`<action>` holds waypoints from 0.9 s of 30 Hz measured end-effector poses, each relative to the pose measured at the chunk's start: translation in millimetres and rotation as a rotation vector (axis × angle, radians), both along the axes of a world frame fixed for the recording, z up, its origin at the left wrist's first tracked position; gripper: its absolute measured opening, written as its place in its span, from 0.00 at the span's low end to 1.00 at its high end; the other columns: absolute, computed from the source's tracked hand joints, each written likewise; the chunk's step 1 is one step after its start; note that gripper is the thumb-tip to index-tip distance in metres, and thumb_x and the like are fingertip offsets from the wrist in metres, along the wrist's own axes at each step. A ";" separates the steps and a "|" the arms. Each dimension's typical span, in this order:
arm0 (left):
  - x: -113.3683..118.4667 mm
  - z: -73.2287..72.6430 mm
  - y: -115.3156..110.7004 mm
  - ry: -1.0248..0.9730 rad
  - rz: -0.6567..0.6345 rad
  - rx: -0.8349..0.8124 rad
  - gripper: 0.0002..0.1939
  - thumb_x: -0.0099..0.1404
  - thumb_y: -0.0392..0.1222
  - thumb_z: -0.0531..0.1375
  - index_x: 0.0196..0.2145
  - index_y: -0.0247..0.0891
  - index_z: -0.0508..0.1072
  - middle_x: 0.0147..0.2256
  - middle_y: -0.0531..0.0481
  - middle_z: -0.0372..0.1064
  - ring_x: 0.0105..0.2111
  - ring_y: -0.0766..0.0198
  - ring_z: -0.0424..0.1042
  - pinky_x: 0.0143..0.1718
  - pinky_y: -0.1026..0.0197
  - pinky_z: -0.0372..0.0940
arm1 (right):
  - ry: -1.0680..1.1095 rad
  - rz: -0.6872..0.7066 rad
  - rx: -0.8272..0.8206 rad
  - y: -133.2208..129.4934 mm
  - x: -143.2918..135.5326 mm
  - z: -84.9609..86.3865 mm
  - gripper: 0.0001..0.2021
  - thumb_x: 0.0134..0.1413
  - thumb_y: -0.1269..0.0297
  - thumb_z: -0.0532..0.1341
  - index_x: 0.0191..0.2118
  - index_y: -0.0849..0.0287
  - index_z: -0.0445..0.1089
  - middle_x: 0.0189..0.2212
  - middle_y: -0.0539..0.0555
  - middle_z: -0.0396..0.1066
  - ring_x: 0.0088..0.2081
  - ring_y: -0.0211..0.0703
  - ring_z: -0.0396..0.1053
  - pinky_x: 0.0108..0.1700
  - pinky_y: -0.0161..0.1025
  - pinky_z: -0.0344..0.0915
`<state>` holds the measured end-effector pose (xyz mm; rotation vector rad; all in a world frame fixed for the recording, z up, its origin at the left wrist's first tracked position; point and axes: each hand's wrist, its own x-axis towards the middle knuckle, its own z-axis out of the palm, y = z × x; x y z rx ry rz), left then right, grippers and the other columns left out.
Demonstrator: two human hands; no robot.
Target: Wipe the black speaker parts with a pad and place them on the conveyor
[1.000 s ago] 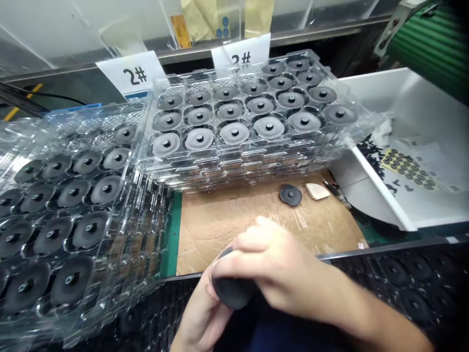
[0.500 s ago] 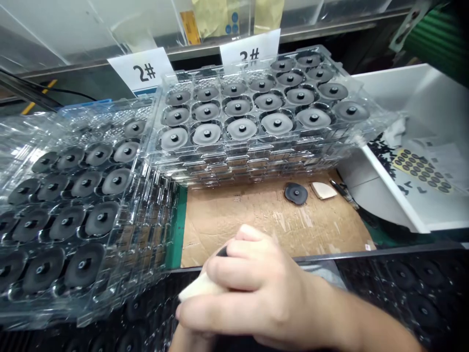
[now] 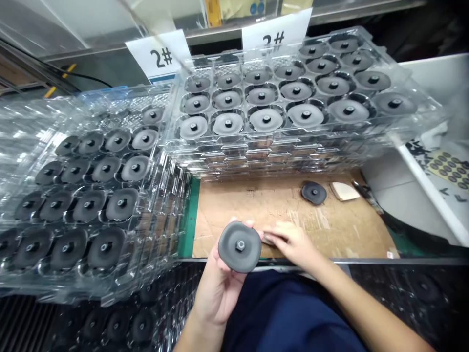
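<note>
My left hand (image 3: 223, 288) grips a dark grey rounded disc (image 3: 240, 247) with a small stud at its centre, its face turned up toward me. Just right of it, low over the cardboard, is my right hand (image 3: 291, 242); its fingers are closed, and what they hold is mostly hidden. Another dark disc (image 3: 313, 193) lies on the cardboard sheet (image 3: 234, 205), with a cream wedge-shaped pad (image 3: 344, 191) beside it.
Stacked clear trays (image 3: 264, 139) of similar discs stand at the back, and another tray stack (image 3: 91, 190) stands at left. A white bin (image 3: 436, 195) at right holds small black pieces and a yellow sticker sheet (image 3: 449, 168). A black-handled tool (image 3: 366, 195) lies beside the bin.
The disc has come into full view in my left hand. My right hand, which was over it with a cream pad, has moved away to the right and down onto the cardboard.
</note>
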<state>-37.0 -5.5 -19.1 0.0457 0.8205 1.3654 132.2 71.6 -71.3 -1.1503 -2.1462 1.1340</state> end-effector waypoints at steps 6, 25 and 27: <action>8.5 1.9 1.6 0.019 0.024 0.031 0.21 0.52 0.44 0.65 0.46 0.47 0.71 0.46 0.52 0.71 0.49 0.61 0.68 0.48 0.65 0.63 | 0.240 -0.090 0.182 -1.5 -28.2 94.6 0.12 0.58 0.71 0.53 0.47 0.60 0.67 0.40 0.54 0.71 0.40 0.39 0.68 0.42 0.36 0.64; 5.1 10.9 11.0 -0.014 -0.088 0.116 0.27 0.47 0.41 0.68 0.47 0.44 0.71 0.46 0.48 0.72 0.47 0.59 0.70 0.48 0.64 0.64 | -0.035 0.101 0.229 -9.3 -8.1 118.6 0.11 0.56 0.75 0.54 0.43 0.60 0.68 0.29 0.51 0.68 0.29 0.38 0.61 0.34 0.36 0.57; 7.6 12.3 9.9 -0.025 -0.099 0.071 0.27 0.48 0.43 0.67 0.48 0.44 0.70 0.48 0.49 0.71 0.50 0.58 0.67 0.50 0.64 0.62 | -0.042 0.101 0.379 -2.4 -12.0 119.5 0.11 0.57 0.75 0.52 0.41 0.58 0.70 0.27 0.51 0.67 0.28 0.39 0.59 0.33 0.38 0.55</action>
